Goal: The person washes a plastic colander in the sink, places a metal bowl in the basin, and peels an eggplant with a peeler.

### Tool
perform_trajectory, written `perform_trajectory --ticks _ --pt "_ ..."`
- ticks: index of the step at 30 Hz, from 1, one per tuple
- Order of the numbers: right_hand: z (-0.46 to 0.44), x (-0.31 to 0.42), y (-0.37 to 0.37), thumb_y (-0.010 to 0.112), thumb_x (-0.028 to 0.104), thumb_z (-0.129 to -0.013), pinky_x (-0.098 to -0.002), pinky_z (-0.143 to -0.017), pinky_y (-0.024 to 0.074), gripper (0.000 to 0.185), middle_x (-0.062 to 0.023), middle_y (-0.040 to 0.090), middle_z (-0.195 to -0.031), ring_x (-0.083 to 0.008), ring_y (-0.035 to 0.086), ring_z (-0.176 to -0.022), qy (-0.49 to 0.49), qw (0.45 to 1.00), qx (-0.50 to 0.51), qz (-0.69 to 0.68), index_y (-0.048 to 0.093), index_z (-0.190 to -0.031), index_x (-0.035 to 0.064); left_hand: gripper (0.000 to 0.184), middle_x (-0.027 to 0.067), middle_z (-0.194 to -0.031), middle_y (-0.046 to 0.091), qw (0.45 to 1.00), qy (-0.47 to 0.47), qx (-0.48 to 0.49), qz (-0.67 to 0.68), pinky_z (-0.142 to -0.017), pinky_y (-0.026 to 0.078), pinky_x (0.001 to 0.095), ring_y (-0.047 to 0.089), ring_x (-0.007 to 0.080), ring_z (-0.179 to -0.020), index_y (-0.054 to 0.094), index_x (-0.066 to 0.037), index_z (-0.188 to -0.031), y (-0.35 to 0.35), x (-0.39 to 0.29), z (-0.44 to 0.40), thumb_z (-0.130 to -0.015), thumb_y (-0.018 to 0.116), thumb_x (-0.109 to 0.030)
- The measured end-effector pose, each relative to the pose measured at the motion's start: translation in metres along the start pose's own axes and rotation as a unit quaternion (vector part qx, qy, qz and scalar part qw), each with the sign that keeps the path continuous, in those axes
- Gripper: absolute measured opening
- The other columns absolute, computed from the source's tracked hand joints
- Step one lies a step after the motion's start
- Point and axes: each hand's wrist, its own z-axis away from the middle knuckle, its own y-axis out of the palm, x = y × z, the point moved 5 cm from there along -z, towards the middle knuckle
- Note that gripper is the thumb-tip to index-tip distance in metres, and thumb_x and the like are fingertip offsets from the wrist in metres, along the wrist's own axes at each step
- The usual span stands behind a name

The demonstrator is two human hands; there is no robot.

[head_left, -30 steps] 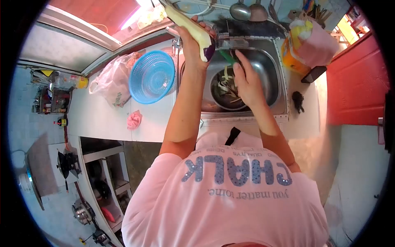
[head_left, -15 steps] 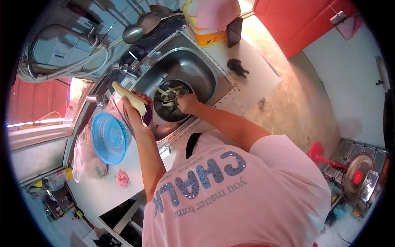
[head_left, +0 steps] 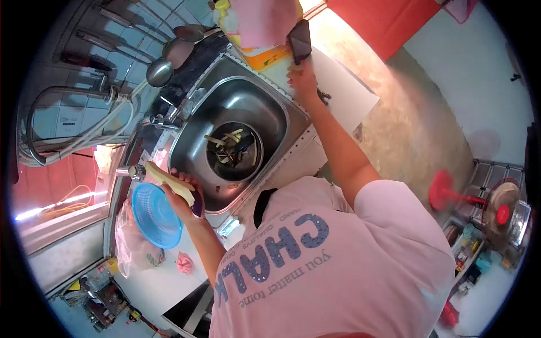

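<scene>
My left hand (head_left: 186,205) is closed around a long, partly peeled eggplant (head_left: 169,181). Its pale yellow flesh faces up, and purple skin shows near the palm. My right hand (head_left: 304,83) is stretched out past the sink, fingers apart, at the lower end of a black phone (head_left: 300,42) propped upright against an orange-and-yellow container (head_left: 267,57). The fingertips seem to touch the phone's lower edge; no held object is visible. A metal bowl (head_left: 256,169) in the sink (head_left: 265,101) holds pale and dark peelings (head_left: 231,147).
A blue plastic basket (head_left: 158,217) lies left of my left hand, beside a clear plastic bag (head_left: 127,248) and a pink crumpled item (head_left: 184,263). A faucet (head_left: 163,120) stands at the sink's back edge. Ladles (head_left: 160,72) hang on the wall. A dark scrubber (head_left: 323,97) sits behind my right wrist.
My right hand has left the bowl of peelings and moved up and right to the phone. My left hand still holds the eggplant. The camera view has shifted.
</scene>
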Motion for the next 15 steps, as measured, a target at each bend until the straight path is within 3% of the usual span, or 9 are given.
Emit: perform_trajectory --ticks 2,7,12,15 --pt "-0.015 -0.002 -0.002 0.055 0.005 -0.076 -0.0286 -0.045 0.0452 0.051 -0.0074 0.056 -0.072 -0.0149 0.053 -0.052 0.034 0.998 -0.003 -0.053 0.034 -0.122 0.0122 0.037 0.0063 -0.084 0.047 1.000 0.004 -0.005 -0.025 -0.074 0.040 0.0289 0.045 0.0172 -0.077 0.045 -0.004 -0.108 0.002 0.002 -0.002 -0.090 0.047 -0.036" --pt "-0.053 -0.030 0.010 0.057 -0.002 -0.070 -0.0306 -0.041 0.0440 0.083 -0.0096 0.056 -0.072 -0.0167 0.052 -0.050 -0.038 0.998 -0.043 -0.028 0.011 -0.137 0.0137 0.038 0.0057 -0.084 0.047 0.998 -0.021 0.018 -0.063 -0.074 0.040 0.0280 0.045 0.0166 -0.077 0.044 -0.005 -0.110 0.012 0.011 -0.004 -0.090 0.047 -0.037" --pt "-0.063 -0.040 0.019 0.057 -0.006 -0.067 -0.0326 -0.039 0.0435 0.092 -0.0117 0.056 -0.079 -0.0181 0.051 -0.046 -0.082 0.994 -0.052 0.041 0.005 -0.139 0.0136 0.037 0.0047 -0.083 0.047 0.996 -0.032 -0.005 -0.084 -0.072 0.040 0.0282 0.046 0.0159 -0.075 0.045 -0.008 -0.110 0.010 0.013 -0.003 -0.090 0.047 -0.040" --pt "-0.066 -0.050 0.017 0.056 -0.006 -0.067 -0.0335 -0.044 0.0443 0.082 -0.0135 0.056 -0.085 -0.0216 0.052 -0.052 -0.067 0.993 -0.098 0.023 0.015 -0.135 0.0120 0.037 0.0045 -0.083 0.048 0.997 -0.041 0.010 -0.071 -0.071 0.040 0.0282 0.046 0.0159 -0.076 0.045 -0.007 -0.109 0.005 0.013 -0.004 -0.090 0.047 -0.040"
